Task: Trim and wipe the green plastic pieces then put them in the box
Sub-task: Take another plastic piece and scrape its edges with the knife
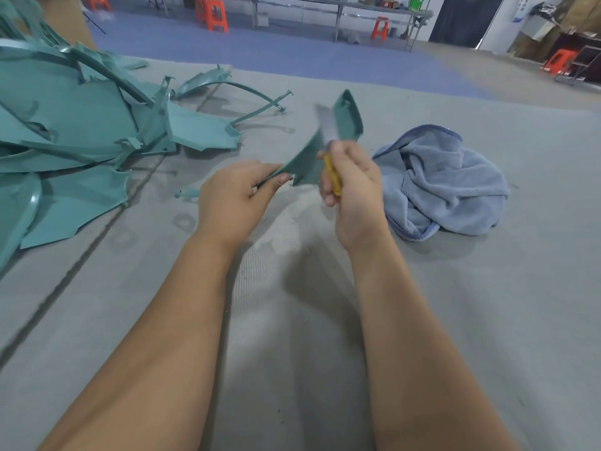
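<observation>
Hands: left hand [232, 193] pinches green piece [325, 148], right hand [349, 183] grips yellow-handled knife [332, 175].

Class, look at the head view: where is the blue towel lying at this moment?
The blue towel lies crumpled on the grey mat, right of centre, just beyond and beside the right hand, untouched.

Both bare forearms reach forward from the lower edge, converging toward the middle; the left hand [232, 198] is turned palm inward, its thumb and curled fingers [279, 180] pinching the near tip of a green plastic piece [307, 164]; the right hand [353, 187] is held upright just beside it, fingers wrapped round a yellow handle [333, 177], its outline blurred; wrists stay apart, raised above the table [292, 320].
</observation>
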Demonstrator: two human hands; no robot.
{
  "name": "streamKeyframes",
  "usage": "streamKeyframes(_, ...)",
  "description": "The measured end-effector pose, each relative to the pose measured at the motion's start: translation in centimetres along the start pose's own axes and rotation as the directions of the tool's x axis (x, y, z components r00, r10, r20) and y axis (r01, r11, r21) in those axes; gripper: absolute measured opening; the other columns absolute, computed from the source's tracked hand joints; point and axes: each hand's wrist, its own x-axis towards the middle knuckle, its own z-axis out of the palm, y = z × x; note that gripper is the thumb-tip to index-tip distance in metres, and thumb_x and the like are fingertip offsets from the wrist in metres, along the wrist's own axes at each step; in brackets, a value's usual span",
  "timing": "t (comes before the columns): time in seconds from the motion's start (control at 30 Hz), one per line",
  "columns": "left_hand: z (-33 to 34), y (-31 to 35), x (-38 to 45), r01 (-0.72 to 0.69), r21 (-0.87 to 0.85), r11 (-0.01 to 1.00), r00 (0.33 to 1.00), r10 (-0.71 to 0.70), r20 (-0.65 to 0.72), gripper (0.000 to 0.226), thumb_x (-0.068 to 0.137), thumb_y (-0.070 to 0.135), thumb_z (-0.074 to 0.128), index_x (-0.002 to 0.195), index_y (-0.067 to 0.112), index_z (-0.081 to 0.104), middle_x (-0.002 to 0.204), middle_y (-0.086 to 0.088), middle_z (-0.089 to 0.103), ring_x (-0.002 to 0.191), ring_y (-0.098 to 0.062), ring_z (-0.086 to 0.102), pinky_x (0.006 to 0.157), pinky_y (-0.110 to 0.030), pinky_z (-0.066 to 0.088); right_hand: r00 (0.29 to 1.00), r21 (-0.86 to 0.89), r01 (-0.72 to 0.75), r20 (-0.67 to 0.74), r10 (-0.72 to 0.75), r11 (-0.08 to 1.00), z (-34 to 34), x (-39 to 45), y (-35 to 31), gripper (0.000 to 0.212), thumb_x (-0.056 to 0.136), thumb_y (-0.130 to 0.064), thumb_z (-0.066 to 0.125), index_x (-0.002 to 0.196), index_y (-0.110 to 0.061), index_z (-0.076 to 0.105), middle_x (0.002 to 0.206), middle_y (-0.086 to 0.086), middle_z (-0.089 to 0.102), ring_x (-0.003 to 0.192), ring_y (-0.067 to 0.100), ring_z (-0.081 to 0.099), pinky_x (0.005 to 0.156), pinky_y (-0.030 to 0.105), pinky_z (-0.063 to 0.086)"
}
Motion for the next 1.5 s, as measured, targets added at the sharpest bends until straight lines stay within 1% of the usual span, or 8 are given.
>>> streamKeyframes(0.13,0.0,-0.2,0.2,-0.123,0.168,0.978,0.988,0.105,0.116,0.030,0.091,0.023,0.063,0.121,0.027,0.068,0.075,-0.002,0.057,0.077,-0.027,0.054,0.066,-0.035,0.036,0.936,0.238,-0.085,-0.314,0.159,0.968,-1.8,1.0,-0.1,0.028,0.098,-0.034,0.055,0.076,-0.018,0.046,0.056,-0.004,0.038,0.048,0.011,0.032,0.044,0.020,0.026)
streamKeyframes(0.3,0.5,0.1,-0.2,-0.096,0.193,0.976,0.970,0.048,0.240,0.047,0.084,0.067,0.047,0.119,0.041,0.065,0.077,0.011,0.056,0.082,-0.012,0.048,0.072,-0.033,0.020,0.859,0.234,-0.300,-0.355,0.369,0.925,-3.1,1.4,0.2,0.044,0.091,-0.057,0.057,0.069,-0.020,0.050,0.051,-0.004,0.036,0.042,0.011,0.024,0.042,0.022,0.021)
streamKeyframes(0.47,0.2,0.4,-0.1,-0.152,0.219,0.964,0.976,0.111,0.188,0.040,0.085,0.063,0.052,0.112,0.040,0.070,0.078,0.013,0.061,0.083,-0.015,0.048,0.072,-0.029,0.014,0.840,0.272,-0.327,-0.355,0.410,0.905,-3.3,1.3,-0.4,0.024,0.089,-0.031,0.068,0.074,-0.020,0.053,0.050,-0.004,0.036,0.041,0.010,0.025,0.043,0.021,0.020)
streamKeyframes(0.7,0.0,0.2,0.4,-0.154,0.208,0.966,0.979,0.178,-0.102,0.014,0.084,0.031,0.072,0.096,0.027,0.078,0.114,0.000,0.064,0.105,-0.032,0.050,0.092,-0.037,0.033,0.954,0.397,0.069,-0.295,0.056,0.915,-3.6,1.2,-1.5,0.017,0.098,-0.018,0.057,0.082,-0.022,0.056,0.080,-0.011,0.062,0.067,0.003,0.049,0.055,0.017,0.033)
streamKeyframes(0.83,-0.3,0.2,0.3,0.132,-0.092,0.987,0.987,-0.139,-0.080,0.014,0.093,0.024,0.063,0.093,0.019,0.076,0.101,-0.001,0.069,0.101,-0.023,0.058,0.096,-0.030,0.044,0.971,0.306,0.187,-0.201,-0.129,0.933,-3.9,1.2,-2.3,0.020,0.096,-0.011,0.059,0.080,-0.023,0.060,0.066,-0.016,0.053,0.058,0.000,0.042,0.058,0.017,0.023)
streamKeyframes(0.97,-1.5,1.3,1.1,0.597,-0.721,0.351,0.754,-0.551,0.357,0.050,0.102,0.051,0.030,0.113,0.018,0.066,0.101,-0.007,0.072,0.095,-0.023,0.068,0.064,-0.035,0.058,0.991,-0.069,0.132,0.009,-0.132,0.989,-2.8,0.5,-1.8,0.019,0.086,0.005,0.065,0.075,-0.011,0.064,0.057,-0.008,0.053,0.055,0.004,0.046,0.060,0.014,0.038)
streamKeyframes(1.23,-3.0,1.4,1.8,0.548,-0.824,-0.143,0.837,0.089,0.541,0.100,0.080,0.081,0.008,0.137,0.014,0.053,0.145,-0.020,0.045,0.135,-0.044,0.038,0.101,-0.062,0.040,0.933,-0.197,0.039,0.358,0.035,0.980,-1.7,0.0,-2.5,0.030,0.074,0.010,0.073,0.069,-0.019,0.075,0.066,-0.001,0.063,0.073,0.023,0.052,0.073,0.024,0.042)
streamKeyframes(1.5,-2.4,1.1,1.3,0.709,-0.679,0.191,0.681,-0.438,0.587,0.031,0.093,0.023,0.057,0.121,0.009,0.059,0.117,-0.017,0.068,0.091,-0.029,0.072,0.063,-0.043,0.059,0.979,-0.675,0.057,0.181,0.091,0.735,-1.8,0.3,0.5,0.007,0.077,0.002,0.071,0.073,0.002,0.065,0.061,0.000,0.048,0.060,0.009,0.040,0.057,0.026,0.030)
